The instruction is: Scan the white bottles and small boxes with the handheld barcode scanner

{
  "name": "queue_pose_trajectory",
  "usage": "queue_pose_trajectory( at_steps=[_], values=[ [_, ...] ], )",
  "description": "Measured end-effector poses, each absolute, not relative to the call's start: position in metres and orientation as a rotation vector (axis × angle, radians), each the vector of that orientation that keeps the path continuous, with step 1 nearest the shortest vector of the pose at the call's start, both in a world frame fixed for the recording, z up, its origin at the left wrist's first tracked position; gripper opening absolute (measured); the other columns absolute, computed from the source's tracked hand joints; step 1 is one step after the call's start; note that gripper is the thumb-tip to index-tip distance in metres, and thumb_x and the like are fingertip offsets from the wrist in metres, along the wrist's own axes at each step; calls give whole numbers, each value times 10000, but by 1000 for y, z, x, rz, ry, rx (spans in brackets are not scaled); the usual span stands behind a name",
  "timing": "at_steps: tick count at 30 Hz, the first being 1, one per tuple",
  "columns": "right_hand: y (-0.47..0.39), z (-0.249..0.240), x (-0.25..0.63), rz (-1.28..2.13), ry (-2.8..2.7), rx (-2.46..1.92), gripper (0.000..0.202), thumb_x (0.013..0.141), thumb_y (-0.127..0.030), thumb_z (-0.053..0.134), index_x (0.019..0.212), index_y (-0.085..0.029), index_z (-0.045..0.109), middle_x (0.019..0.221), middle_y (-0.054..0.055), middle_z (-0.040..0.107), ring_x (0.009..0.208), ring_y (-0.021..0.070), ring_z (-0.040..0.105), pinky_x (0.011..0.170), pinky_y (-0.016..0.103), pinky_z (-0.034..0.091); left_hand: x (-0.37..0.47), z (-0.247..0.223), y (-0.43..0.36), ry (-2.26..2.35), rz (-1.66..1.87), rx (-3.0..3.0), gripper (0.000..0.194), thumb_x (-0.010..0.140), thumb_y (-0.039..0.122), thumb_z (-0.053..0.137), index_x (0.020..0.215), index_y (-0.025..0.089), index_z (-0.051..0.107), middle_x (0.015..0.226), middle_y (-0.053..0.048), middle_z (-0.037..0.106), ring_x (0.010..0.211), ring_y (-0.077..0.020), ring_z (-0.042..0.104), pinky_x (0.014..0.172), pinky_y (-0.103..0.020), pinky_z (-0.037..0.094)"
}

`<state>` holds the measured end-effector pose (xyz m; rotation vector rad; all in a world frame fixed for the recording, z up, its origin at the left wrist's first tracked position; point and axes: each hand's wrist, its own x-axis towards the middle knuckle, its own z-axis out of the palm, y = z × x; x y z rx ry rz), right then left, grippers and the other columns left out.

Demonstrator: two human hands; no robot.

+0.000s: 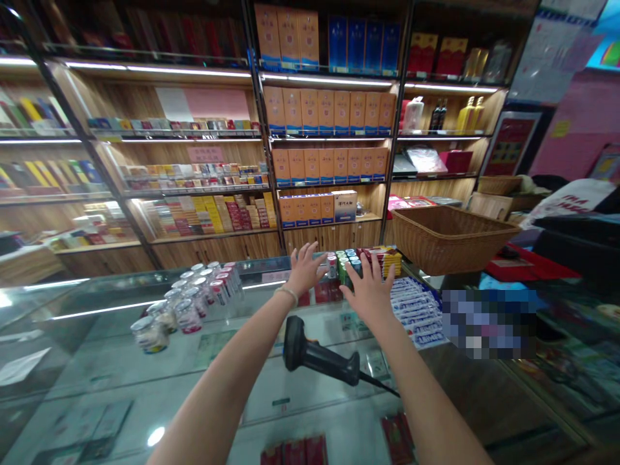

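Note:
Both arms stretch forward over a glass counter (pixel 184 381). My left hand (pixel 306 268) is open, fingers spread, with nothing in it; a light bracelet circles its wrist. It is near a small group of green, blue and white cylindrical packs (pixel 345 259). My right hand (pixel 372 290) is open too, fingers apart, just in front of those packs and partly hiding them. Beside it lie yellow and red packs (pixel 390 259) and rows of blue-and-white tube-like packets (pixel 417 313). A black barcode scanner (pixel 320 358) rests on the glass between my forearms, its cable running right.
Several clear-lidded jars (pixel 188 303) stand in rows on the left of the counter. A wicker basket (pixel 450 242) sits at the far right end. Shelves behind hold orange boxes (pixel 334 111), blue boxes (pixel 364 44) and small cartons (pixel 213 213). A blurred patch covers something at right.

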<state>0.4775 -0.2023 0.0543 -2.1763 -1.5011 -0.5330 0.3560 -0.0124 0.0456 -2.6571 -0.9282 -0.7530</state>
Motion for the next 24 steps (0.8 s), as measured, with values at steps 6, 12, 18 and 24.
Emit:
queue_pose_trajectory(
  at_steps=[6,12,18,24],
  values=[
    [-203,55,476,-533,-1492,-2160,557,962,-469,618,1488,-295,562,1672,163,346,1566,385,207,1197,728,89,363,45,-9,-900,-803,-2685,467,901,409,693,1367,392,659,1654,-93,398,1541,-352,294,1239,-657,154],
    [-202,54,477,-559,-1492,-2144,539,960,-472,619,1466,-289,585,1661,168,368,1558,383,224,1193,728,93,366,48,-8,-865,-844,-2695,370,899,389,702,1268,400,724,1650,-64,419,1539,-357,299,1232,-679,117],
    [-201,53,478,-560,-1498,-2133,545,964,-479,602,1472,-283,577,1664,167,361,1556,388,218,1186,743,87,367,54,-10,-879,-898,-2690,265,866,384,756,1129,399,783,1629,-26,454,1532,-345,310,1236,-670,98],
    [-202,55,476,-539,-1497,-2147,554,964,-482,605,1475,-272,573,1669,172,350,1557,389,224,1190,745,87,371,57,-13,-1013,-941,-2732,226,830,370,788,1056,355,791,1632,-43,442,1534,-346,308,1232,-668,132]
  ],
)
